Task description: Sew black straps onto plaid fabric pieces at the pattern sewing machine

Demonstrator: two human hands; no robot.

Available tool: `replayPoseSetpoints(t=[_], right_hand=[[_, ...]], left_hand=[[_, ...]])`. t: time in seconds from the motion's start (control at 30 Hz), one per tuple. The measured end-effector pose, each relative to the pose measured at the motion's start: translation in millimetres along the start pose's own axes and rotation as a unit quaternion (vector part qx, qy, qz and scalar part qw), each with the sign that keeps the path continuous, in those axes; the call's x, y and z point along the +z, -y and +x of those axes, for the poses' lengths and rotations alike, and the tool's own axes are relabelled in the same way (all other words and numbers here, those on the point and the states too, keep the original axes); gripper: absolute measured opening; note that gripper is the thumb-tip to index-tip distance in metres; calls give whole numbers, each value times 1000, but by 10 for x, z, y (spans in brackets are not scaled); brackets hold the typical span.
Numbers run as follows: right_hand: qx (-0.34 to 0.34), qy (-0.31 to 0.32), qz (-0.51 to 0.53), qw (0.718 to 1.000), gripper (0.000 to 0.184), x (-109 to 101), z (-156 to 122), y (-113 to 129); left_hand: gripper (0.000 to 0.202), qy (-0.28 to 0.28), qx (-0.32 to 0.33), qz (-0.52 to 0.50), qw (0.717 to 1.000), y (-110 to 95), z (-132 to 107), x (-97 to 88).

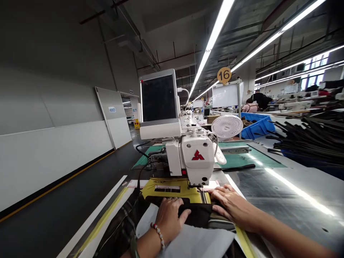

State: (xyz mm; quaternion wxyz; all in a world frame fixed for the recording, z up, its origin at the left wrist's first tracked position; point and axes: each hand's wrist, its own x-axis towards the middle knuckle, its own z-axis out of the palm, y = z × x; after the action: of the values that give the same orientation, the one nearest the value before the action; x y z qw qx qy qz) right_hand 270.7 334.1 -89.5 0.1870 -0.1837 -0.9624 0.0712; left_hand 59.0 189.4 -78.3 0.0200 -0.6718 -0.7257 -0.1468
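Dark fabric (197,212) lies under the head of a white sewing machine (200,157), against a yellow template plate (185,189) with a slot cut in it. My left hand (170,216) presses on the fabric near the plate's front edge, thumb apart from the fingers. My right hand (231,204) rests with stretched fingers at the right side of the plate, beside the needle area and over a striped part of the cloth. A sheet of light grey material (199,242) lies beneath my left wrist. The fingertips of both hands are partly hidden.
A dark screen (158,98) sits above the machine. A white fan (227,126) stands behind it. On the right are a blue crate (258,125) and a pile of dark strips (311,141). A black-handled tool (242,167) lies on the metal table (292,193). A person (250,105) is far back.
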Motion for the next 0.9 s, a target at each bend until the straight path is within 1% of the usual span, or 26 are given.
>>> replayPoseSetpoints(t=[0.13,0.23,0.3,0.37,0.47,0.53,0.6,0.63,0.7,0.77,0.8,0.83,0.87,0.9], right_hand=[[24,-16,31,999,34,59,9,-5],[35,-23,48,998,32,94,3,-37],[47,-28,57,997,32,139,16,-108],[77,-54,52,994,34,206,62,-240],[150,-94,8,984,38,316,205,-531],[203,-97,-30,974,41,373,330,-736],[245,-87,-56,964,45,408,444,-907],[260,-80,-63,960,46,417,486,-974],[280,-75,-76,954,44,424,529,-1073],[294,-82,-99,947,41,420,520,-1138],[300,-87,-112,943,39,415,503,-1161],[303,-90,-125,940,38,409,483,-1180],[303,-90,-136,939,37,401,462,-1195],[301,-89,-144,938,36,393,442,-1206]], left_hand=[[9,-45,10,-19,999,37,-10,83],[10,-53,31,-27,998,39,-2,106],[10,-52,41,-30,997,33,11,109],[11,-53,48,-32,997,23,21,102],[13,-58,49,-47,996,-9,11,90],[15,-58,46,-72,995,-40,-11,87],[14,-65,40,-112,991,-51,-19,79],[13,-81,27,-143,986,-33,-6,65],[11,-143,-37,-207,967,84,67,2],[13,-221,-141,-247,933,327,206,-119],[18,-247,-189,-248,917,488,290,-196],[22,-262,-237,-251,901,664,375,-278],[23,-261,-281,-260,886,843,453,-361],[26,-244,-314,-275,876,1011,518,-439]])
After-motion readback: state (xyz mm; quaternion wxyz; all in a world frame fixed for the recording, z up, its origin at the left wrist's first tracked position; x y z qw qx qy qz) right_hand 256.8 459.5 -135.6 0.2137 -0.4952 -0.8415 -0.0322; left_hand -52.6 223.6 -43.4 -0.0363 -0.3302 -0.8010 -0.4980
